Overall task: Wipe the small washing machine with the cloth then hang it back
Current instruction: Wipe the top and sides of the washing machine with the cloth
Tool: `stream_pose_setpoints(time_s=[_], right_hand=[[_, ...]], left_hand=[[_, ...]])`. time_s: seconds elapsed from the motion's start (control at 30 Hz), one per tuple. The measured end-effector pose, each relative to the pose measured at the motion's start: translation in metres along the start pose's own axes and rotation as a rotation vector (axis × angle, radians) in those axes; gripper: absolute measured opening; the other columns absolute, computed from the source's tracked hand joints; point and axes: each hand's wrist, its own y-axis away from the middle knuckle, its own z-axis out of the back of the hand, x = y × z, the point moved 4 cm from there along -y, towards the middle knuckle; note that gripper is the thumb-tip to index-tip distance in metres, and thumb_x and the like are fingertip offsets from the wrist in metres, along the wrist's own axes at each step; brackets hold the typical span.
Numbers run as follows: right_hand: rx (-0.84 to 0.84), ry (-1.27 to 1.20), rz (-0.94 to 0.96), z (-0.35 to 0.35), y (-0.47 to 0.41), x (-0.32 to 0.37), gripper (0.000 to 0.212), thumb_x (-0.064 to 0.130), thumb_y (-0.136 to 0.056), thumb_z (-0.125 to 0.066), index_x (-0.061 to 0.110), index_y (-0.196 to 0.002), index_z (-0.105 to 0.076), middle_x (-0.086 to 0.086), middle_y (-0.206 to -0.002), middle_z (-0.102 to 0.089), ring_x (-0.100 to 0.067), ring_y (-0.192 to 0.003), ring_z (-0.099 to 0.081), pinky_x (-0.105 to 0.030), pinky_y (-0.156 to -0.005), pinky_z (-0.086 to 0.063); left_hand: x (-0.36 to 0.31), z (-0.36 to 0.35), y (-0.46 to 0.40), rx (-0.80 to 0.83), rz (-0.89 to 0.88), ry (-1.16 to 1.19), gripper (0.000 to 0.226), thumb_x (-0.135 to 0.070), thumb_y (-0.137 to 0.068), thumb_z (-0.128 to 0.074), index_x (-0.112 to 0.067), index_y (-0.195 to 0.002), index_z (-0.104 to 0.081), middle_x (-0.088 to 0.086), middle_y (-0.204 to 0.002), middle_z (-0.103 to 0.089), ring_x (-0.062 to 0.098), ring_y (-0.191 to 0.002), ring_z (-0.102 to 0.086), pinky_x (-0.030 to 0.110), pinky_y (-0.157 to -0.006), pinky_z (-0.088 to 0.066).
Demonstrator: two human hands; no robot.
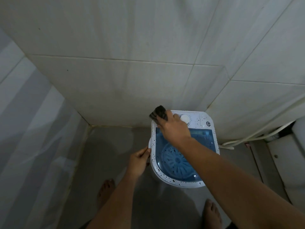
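Note:
The small washing machine (204, 119) stands on the floor against the tiled wall, white with a clear blue lid and dark specks over its rim. My right hand (175, 128) is shut on a dark folded cloth (158, 113) and presses it on the machine's back left corner, beside the white dial (185, 119). Down at the machine's left edge, my left hand (137, 162) grips the rim about halfway along. Through the lid I see the blue ribbed disc at the drum's bottom.
Tiled walls close in at the back and left, meeting in a corner left of the machine. White hoses or cables (247, 138) run along the floor to the right, toward a white fixture (290, 154). My bare feet (212, 212) stand on the wet grey floor.

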Motion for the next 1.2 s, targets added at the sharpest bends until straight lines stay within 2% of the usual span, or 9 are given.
stream_pose_setpoints(time_s=[0.1,0.17,0.27,0.4,0.6,0.7,0.87,1.0,1.2], right_hand=[[0.053,0.086,0.215,-0.012,0.020,0.016,0.033,0.027,-0.093,-0.069,0.022,-0.124,-0.065,-0.015,-0.116,-0.056,-0.033,-0.085,-0.058,-0.042,-0.050,-0.056],[0.095,0.113,0.286,-0.009,0.016,0.014,0.034,0.023,-0.092,-0.068,0.023,-0.126,-0.065,-0.013,-0.119,-0.055,-0.033,-0.088,-0.059,-0.043,-0.053,-0.055],[0.080,0.113,0.114,0.011,-0.021,-0.005,0.036,0.020,-0.097,-0.060,0.019,-0.133,-0.059,-0.015,-0.131,-0.048,-0.036,-0.105,-0.056,-0.046,-0.069,-0.055],[0.083,0.055,-0.110,0.020,-0.049,-0.017,0.034,0.021,-0.099,-0.057,0.012,-0.132,-0.059,-0.014,-0.128,-0.047,-0.036,-0.105,-0.056,-0.043,-0.071,-0.051],[0.013,0.019,0.011,0.009,-0.003,-0.003,0.042,0.017,-0.097,-0.059,0.021,-0.139,-0.053,-0.016,-0.130,-0.050,-0.037,-0.099,-0.057,-0.047,-0.066,-0.058],[0.100,-0.038,0.123,0.006,0.027,0.005,0.038,0.031,-0.100,-0.055,0.027,-0.138,-0.056,-0.013,-0.128,-0.052,-0.035,-0.100,-0.058,-0.045,-0.068,-0.056],[0.131,-0.278,-0.071,0.041,-0.011,-0.016,0.032,0.042,-0.100,-0.054,0.034,-0.129,-0.067,-0.007,-0.116,-0.056,-0.030,-0.096,-0.064,-0.045,-0.084,-0.058],[0.028,-0.149,-0.267,0.034,-0.020,-0.037,0.043,0.037,-0.104,-0.049,0.021,-0.144,-0.052,-0.014,-0.127,-0.052,-0.035,-0.101,-0.061,-0.047,-0.084,-0.058],[0.079,-0.103,-0.183,0.007,0.044,-0.009,0.042,0.030,-0.106,-0.045,0.022,-0.147,-0.046,-0.016,-0.136,-0.046,-0.036,-0.114,-0.053,-0.049,-0.081,-0.058]], left_hand=[[0.000,0.000,-0.002,0.010,-0.003,-0.001,0.027,-0.022,-0.098,-0.061,-0.015,-0.121,-0.072,0.005,-0.107,-0.079,0.023,-0.103,-0.073,0.041,-0.091,-0.059],[-0.001,0.000,-0.002,0.014,-0.005,-0.007,0.026,-0.022,-0.098,-0.060,-0.016,-0.120,-0.073,0.005,-0.107,-0.079,0.022,-0.103,-0.073,0.037,-0.087,-0.059],[-0.001,0.000,-0.001,0.006,-0.006,-0.036,0.024,-0.024,-0.098,-0.060,-0.022,-0.118,-0.073,0.000,-0.103,-0.079,0.018,-0.101,-0.074,0.031,-0.079,-0.058],[0.001,0.001,-0.002,0.003,0.000,-0.060,0.021,-0.029,-0.097,-0.062,-0.030,-0.114,-0.074,-0.005,-0.102,-0.080,0.020,-0.103,-0.073,0.047,-0.095,-0.056],[0.000,0.001,-0.003,-0.007,-0.015,-0.066,0.021,-0.027,-0.097,-0.061,-0.035,-0.113,-0.073,-0.011,-0.094,-0.080,0.014,-0.098,-0.073,0.043,-0.093,-0.057],[0.001,0.002,-0.003,-0.004,-0.013,-0.081,0.018,-0.028,-0.097,-0.061,-0.040,-0.103,-0.073,-0.010,-0.096,-0.080,0.019,-0.102,-0.072,0.049,-0.095,-0.056],[0.001,0.002,-0.003,-0.025,-0.022,-0.086,0.024,-0.027,-0.097,-0.062,-0.025,-0.119,-0.073,-0.013,-0.091,-0.080,0.012,-0.095,-0.072,0.045,-0.096,-0.056],[-0.001,0.001,-0.001,-0.039,-0.029,-0.087,0.027,-0.028,-0.096,-0.062,-0.026,-0.122,-0.071,-0.015,-0.089,-0.079,0.010,-0.093,-0.072,0.042,-0.093,-0.057],[0.001,0.004,-0.006,-0.030,-0.015,-0.120,0.028,-0.030,-0.095,-0.063,-0.028,-0.122,-0.071,-0.011,-0.096,-0.080,0.010,-0.097,-0.073,0.037,-0.088,-0.057]])
